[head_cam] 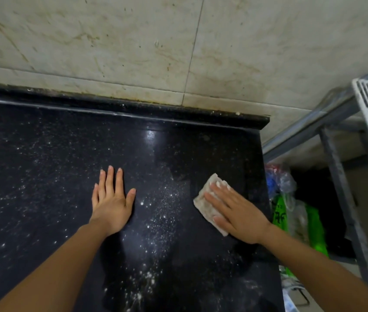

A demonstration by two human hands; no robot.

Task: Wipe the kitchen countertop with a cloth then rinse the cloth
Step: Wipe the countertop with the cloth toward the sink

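Head view: your right hand [238, 212] lies flat, fingers straight, pressing the cloth [207, 202] onto the counter [55, 154] near its right edge, ready to sweep left through the flour [162, 212]. Your left hand [111, 201], spread wide, braces you.

A folded cloth [209, 204] is pressed flat w/ the right hand [238, 213] near the black countertop's [43, 167] right edge, while the left hand [112, 202] is laid flat among white powder [162, 212].

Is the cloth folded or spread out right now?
Looks folded: the cloth is a small thick pad under the right hand, pressed on the countertop.
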